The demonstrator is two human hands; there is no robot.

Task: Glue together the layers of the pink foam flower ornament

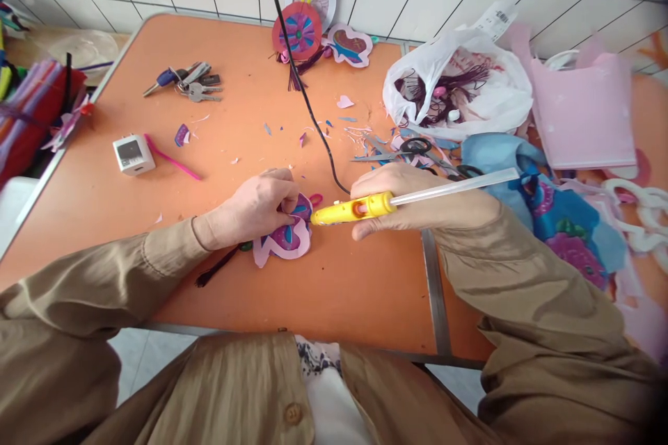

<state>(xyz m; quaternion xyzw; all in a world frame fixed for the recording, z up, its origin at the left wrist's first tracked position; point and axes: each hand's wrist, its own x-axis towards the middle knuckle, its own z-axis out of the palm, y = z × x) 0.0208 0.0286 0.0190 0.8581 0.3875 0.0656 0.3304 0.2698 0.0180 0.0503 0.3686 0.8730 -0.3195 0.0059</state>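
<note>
In the head view my left hand (255, 212) holds the paper ornament (289, 242) on the bench (339, 292), fingers pinching its top. My right hand (417, 207) has its fingers closed round the glue gun (355, 209), nozzle at the ornament's edge. I'd hold the paper flat with fingertips off the tip; the contact point and any glue are hidden.

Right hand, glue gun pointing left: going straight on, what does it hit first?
The right hand aims the glue gun leftward; its nozzle sits at the edge of the paper ornament held by the left hand, so that comes first, probably.
</note>
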